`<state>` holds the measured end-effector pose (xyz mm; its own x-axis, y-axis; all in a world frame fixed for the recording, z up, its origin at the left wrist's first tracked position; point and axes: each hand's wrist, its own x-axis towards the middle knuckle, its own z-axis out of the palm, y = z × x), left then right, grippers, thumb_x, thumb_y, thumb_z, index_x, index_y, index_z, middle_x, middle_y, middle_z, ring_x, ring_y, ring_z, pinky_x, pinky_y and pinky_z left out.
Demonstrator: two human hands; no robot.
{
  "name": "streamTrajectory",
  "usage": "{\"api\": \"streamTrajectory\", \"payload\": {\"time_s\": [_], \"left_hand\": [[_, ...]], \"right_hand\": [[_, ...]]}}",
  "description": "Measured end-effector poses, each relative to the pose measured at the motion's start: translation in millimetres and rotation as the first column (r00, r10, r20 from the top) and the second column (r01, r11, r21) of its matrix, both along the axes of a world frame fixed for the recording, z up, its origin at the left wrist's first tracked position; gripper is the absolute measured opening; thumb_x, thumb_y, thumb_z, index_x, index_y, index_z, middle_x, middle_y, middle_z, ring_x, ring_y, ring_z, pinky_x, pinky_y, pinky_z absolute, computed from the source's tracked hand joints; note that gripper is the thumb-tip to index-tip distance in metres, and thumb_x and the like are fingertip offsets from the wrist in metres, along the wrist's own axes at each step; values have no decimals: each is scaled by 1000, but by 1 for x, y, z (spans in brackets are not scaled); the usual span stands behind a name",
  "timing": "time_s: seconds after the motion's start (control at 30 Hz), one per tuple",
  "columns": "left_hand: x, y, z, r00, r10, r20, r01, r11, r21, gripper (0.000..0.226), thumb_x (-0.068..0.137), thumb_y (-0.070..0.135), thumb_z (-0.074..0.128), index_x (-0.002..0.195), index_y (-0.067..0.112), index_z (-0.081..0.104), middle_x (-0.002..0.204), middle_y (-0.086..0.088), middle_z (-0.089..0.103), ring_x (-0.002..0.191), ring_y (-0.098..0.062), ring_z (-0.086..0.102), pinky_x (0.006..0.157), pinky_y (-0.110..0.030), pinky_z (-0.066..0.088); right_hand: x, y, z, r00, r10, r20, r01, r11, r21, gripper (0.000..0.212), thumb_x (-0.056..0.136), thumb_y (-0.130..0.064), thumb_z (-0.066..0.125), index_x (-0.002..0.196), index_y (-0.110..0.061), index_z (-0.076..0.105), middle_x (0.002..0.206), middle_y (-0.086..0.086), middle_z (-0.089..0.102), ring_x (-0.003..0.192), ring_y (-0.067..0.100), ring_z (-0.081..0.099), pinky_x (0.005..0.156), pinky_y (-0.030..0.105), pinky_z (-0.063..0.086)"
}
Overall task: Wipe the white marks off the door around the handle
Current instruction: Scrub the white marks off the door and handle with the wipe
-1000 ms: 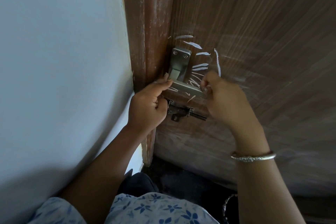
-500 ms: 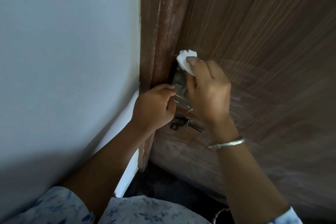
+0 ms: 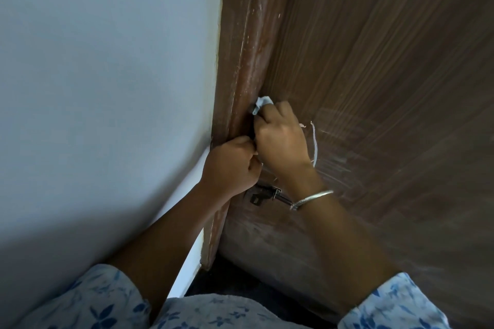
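Covering handle, right hand (image 3: 280,141) pinches cloth (image 3: 263,103); left hand (image 3: 230,165) grip unclear.

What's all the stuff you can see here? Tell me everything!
door: one, brown wood, right side
door frame: one, reddish brown, between wall and door
wall: one, pale, left side
cloth: one, white, against the door near the frame
white marks: at least two, white, on the door, right of the cloth and lower
bolt latch: one, dark metal, on the door, lower down
bangle: one, silver, right wrist
sleeves: two, white with blue flowers, bottom edge
left hand: one, curled at the door's edge, grip hidden
right hand: one, grips the cloth
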<state>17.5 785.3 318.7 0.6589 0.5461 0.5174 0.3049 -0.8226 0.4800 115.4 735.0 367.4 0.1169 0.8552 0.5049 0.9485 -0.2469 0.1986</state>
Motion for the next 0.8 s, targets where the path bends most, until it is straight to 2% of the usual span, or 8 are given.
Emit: {"api": "streamTrajectory", "payload": {"time_s": [0.1,0.2,0.27,0.37,0.47,0.57,0.7,0.8], "left_hand": [[0,1,-1,1000,-15,6,15,1000,-6,4,69,4,64,66,6,64,66,-9,65,49,-26,55,48,-15,27],[-1,1,-2,1000,-21,8,21,1000,-9,18,71,13,57,78,7,71,79,-7,71,57,-28,62,52,-20,41],[-2,-1,-3,999,-15,33,15,1000,-10,21,72,14,55,81,7,72,83,-6,72,58,-27,64,51,-24,47],[-1,-3,-1,999,-4,32,4,1000,-16,20,73,14,55,80,7,72,82,-6,72,54,-26,62,50,-24,46],[0,-2,1,1000,11,-10,-11,1000,-23,13,73,11,59,79,8,71,81,-6,70,55,-26,60,52,-18,35],[-1,-1,1,1000,14,-15,-15,999,-30,11,73,8,62,79,8,71,82,-6,70,57,-25,60,52,-14,27],[-4,-2,0,999,-32,18,33,998,-49,20,74,7,56,85,6,71,88,-7,71,56,-25,61,54,-20,43],[-6,-2,0,998,-55,28,57,997,-60,22,73,9,52,84,5,71,85,-9,71,53,-27,60,51,-26,48]], "right_hand": [[0,-5,5,997,-14,80,13,1000,8,15,71,5,56,68,-4,68,77,12,64,74,28,59,63,32,51],[4,-7,12,991,29,129,-47,989,138,26,77,4,44,70,-1,68,68,12,61,63,27,58,53,29,51],[8,-9,13,991,34,128,-61,974,217,30,82,5,40,82,3,69,71,15,61,64,29,57,54,32,53],[10,-6,15,992,7,128,-36,975,220,33,82,5,41,102,5,68,80,16,64,68,29,58,57,31,53],[5,-4,10,991,27,129,-49,985,168,33,77,5,41,89,2,72,78,12,65,67,26,60,55,27,53],[2,-9,5,993,-18,114,5,994,111,20,72,3,57,81,-3,73,76,9,66,68,24,60,55,26,50],[5,-13,4,998,-57,18,52,971,233,32,81,4,41,93,3,71,78,16,64,71,32,59,61,36,54],[1,-10,5,997,-60,47,46,962,268,29,78,5,50,99,2,71,80,13,67,69,27,61,58,30,53]]}}
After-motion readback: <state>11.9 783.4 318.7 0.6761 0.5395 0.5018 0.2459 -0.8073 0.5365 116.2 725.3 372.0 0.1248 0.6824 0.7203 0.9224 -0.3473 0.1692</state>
